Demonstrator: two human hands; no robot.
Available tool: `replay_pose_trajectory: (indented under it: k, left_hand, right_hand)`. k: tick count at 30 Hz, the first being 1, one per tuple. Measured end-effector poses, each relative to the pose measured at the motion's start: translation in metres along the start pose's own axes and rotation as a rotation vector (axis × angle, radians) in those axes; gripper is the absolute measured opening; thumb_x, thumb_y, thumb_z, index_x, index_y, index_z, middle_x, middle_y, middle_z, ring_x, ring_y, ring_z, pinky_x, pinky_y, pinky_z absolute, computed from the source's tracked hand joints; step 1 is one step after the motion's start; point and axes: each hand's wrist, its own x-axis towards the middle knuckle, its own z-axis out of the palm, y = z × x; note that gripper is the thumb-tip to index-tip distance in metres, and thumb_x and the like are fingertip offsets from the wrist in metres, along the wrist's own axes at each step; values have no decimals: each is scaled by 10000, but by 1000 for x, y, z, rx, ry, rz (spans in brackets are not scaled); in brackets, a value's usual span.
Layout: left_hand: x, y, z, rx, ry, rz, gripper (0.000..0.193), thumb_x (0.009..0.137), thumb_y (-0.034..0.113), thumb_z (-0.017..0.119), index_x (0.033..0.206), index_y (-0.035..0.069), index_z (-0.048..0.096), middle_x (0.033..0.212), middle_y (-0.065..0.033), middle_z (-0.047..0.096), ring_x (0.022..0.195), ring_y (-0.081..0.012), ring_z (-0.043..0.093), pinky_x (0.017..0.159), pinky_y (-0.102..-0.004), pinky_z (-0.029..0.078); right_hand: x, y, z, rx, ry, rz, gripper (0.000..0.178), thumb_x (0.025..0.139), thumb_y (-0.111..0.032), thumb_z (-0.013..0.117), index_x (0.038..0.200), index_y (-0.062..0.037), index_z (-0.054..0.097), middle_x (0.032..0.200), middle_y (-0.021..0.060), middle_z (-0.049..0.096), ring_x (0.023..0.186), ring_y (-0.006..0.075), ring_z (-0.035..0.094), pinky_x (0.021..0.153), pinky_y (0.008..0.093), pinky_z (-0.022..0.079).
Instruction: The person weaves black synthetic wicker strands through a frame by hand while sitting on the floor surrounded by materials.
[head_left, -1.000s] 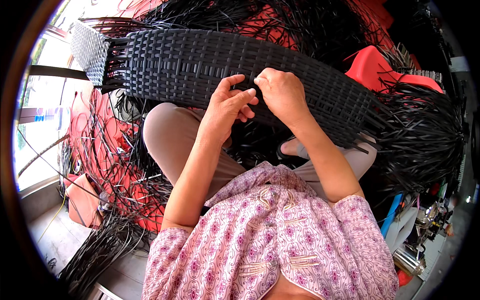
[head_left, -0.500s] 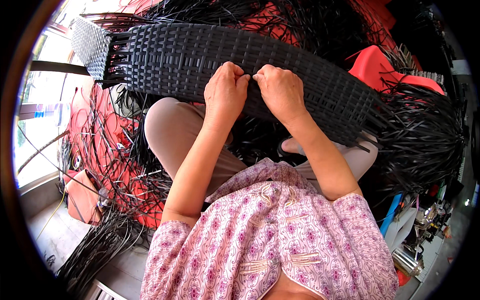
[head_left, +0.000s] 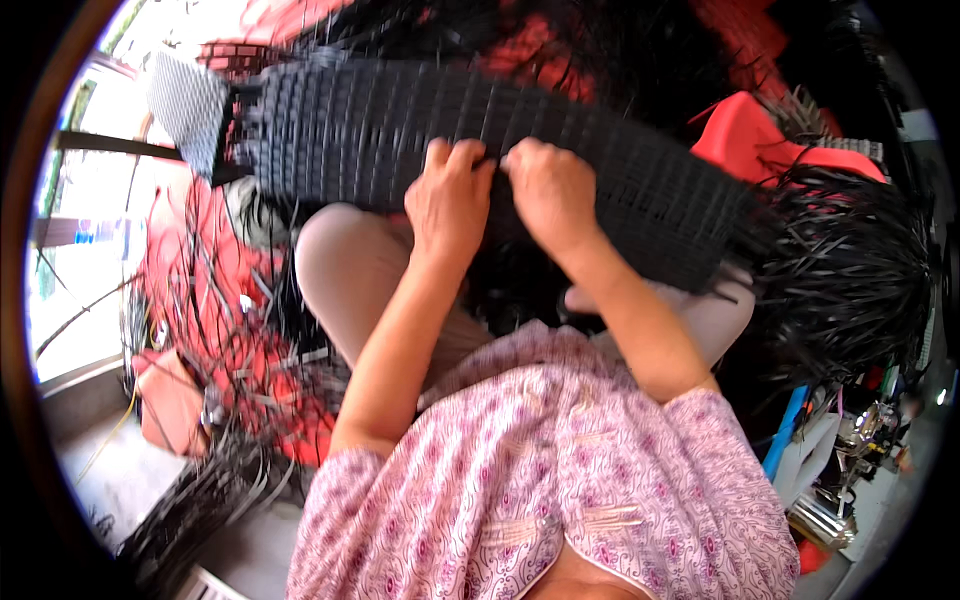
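Note:
Across my lap lies a long woven panel (head_left: 340, 125) of flat black plastic strips, its weave blurred by motion. My left hand (head_left: 447, 205) is closed at the middle of the panel, fingers bent over the weave. Just right of it, my right hand (head_left: 552, 195) is closed as well, its thumb and forefinger pinched close to the left fingertips. Whether a single strip sits in either pinch is hidden. Loose strip ends stick out at the panel's right end, and a grey woven piece (head_left: 188, 110) joins its left end by bare strips.
A big bundle of black strips (head_left: 840, 270) lies at the right, beside a red plastic stool (head_left: 740, 135). Tangled strips cover a red sheet (head_left: 180, 240) on the left. An orange-pink box-like thing (head_left: 170, 405) and metal items (head_left: 825, 520) lie lower down.
The panel has shifted slightly down toward me and smears with motion. My left fingers have spread a little along the weave; both hands remain near its middle.

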Motion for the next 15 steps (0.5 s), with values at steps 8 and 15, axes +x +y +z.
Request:
replay_pose_trajectory:
  k: [8,15]
  left_hand:
    - [8,-19,13,-209,-71,-54,136,863,119,692,867,51,574,851,-125,604,759,-366,628,665,-449,494]
    - [9,-21,5,-449,-86,-314,142,838,56,708,821,23,571,719,-131,621,645,-294,613,643,-385,504]
  right_hand:
    - [0,-5,5,-5,-44,53,183,906,-230,655,813,-78,617,727,125,680,658,318,688,598,439,554]
    - [-8,-13,-9,-18,-89,-8,182,854,-211,686,882,-64,582,768,116,671,708,299,694,660,416,549]
